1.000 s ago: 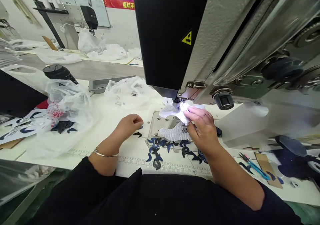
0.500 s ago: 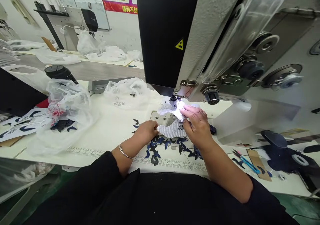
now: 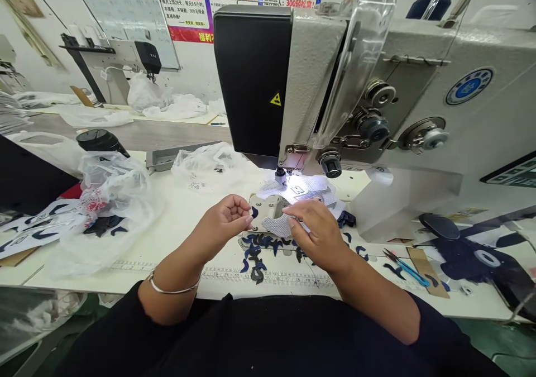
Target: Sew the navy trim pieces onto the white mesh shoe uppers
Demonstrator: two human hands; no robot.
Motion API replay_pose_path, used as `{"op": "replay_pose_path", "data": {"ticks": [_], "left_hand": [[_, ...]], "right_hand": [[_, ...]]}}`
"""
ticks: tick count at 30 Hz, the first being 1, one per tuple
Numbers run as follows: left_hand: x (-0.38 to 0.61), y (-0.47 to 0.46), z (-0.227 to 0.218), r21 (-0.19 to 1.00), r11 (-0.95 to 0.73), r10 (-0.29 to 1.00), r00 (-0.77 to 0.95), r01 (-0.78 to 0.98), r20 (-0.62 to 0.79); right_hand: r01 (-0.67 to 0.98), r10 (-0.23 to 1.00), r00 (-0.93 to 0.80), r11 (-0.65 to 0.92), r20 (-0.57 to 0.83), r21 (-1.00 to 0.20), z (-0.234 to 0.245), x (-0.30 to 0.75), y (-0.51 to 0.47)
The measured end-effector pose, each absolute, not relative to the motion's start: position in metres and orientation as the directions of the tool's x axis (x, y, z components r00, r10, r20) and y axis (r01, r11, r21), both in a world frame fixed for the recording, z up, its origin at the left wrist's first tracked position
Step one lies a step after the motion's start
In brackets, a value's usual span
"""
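Under the needle of the sewing machine (image 3: 281,177) lies a white mesh fabric piece (image 3: 307,186), lit brightly and marked with an outlined letter like an N. A curved lobe of the mesh (image 3: 277,225) reaches toward me. My left hand (image 3: 228,219), left of the needle, is closed in a pinch with a small dark blue curved patch (image 3: 254,213) at its fingertips. My right hand (image 3: 316,233) hovers over or rests on the mesh's near side, thumb and forefinger apart; contact is hard to judge. Several dark blue curved patches (image 3: 274,245) lie scattered just below the mesh.
A printed ruler (image 3: 226,276) runs along the table's front edge. Blue-handled thread snips (image 3: 408,268) and a cardboard strip (image 3: 427,273) lie at the right. Clear plastic bags (image 3: 121,198) and a black-lidded cup (image 3: 103,141) stand left. A grey tray (image 3: 180,154) sits behind.
My left hand has left the mesh edge, moved up and left, and now pinches a dark patch. My right hand has come off the needle area toward me. The camera view has shifted.
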State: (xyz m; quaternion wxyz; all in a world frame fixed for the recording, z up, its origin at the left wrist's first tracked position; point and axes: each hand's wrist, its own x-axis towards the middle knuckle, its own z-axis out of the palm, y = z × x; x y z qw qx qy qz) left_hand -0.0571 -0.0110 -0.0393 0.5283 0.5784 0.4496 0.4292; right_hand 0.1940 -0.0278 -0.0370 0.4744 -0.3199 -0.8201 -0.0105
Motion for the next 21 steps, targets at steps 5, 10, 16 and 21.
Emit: {"op": "replay_pose_path", "data": {"ticks": [5,10,16,21], "left_hand": [[-0.054,0.019,-0.082,0.928,-0.010,0.988,0.145,0.372,-0.048],[-0.046,0.036,-0.104,0.777,-0.046,0.995,0.101,0.628,-0.022],[-0.029,0.015,-0.109,0.641,-0.232,0.958,0.286,0.732,0.019],[-0.015,0.008,-0.126,0.568,-0.288,0.943,0.333,0.771,0.026]], "right_hand": [[0.525,0.521,-0.303,0.790,0.798,-0.316,-0.048,0.202,-0.028],[0.506,0.526,-0.341,0.801,0.779,-0.319,-0.060,0.210,-0.035],[0.514,0.579,-0.405,0.784,0.708,-0.347,-0.092,0.216,-0.043],[0.493,0.579,-0.461,0.797,0.672,-0.349,-0.113,0.212,-0.041]]}}
